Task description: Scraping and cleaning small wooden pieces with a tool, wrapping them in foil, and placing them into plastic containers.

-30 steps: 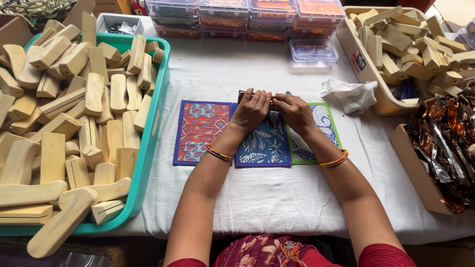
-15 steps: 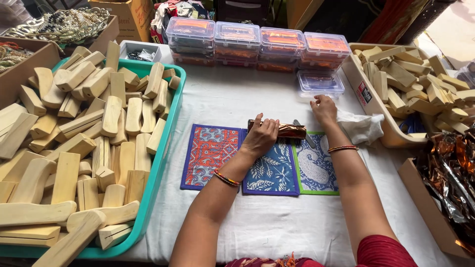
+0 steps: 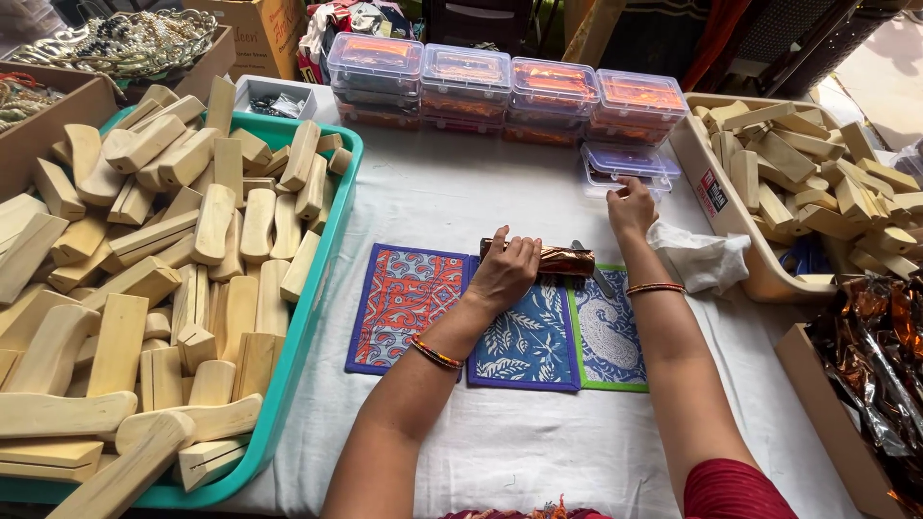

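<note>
My left hand point(image 3: 504, 273) rests on a long piece wrapped in shiny brown foil point(image 3: 561, 259), pressing it down at the top edge of three patterned cloth mats: an orange one point(image 3: 404, 303), a blue one point(image 3: 531, 336) and a green-edged one point(image 3: 610, 332). My right hand point(image 3: 631, 206) has reached to a small clear plastic box point(image 3: 630, 165) with a bluish lid and touches its near side. A crumpled white cloth point(image 3: 702, 258) lies just right of that wrist.
A teal tray point(image 3: 310, 317) full of wooden blocks fills the left. Stacked clear boxes point(image 3: 508, 88) with orange contents line the back. A beige tray point(image 3: 723, 216) of wooden pieces and a box of brown foil sheets point(image 3: 880, 356) stand at the right.
My right hand left the foil-wrapped piece and moved back and right to the small clear box. My left hand stayed on the wrapped piece. The view shifted slightly.
</note>
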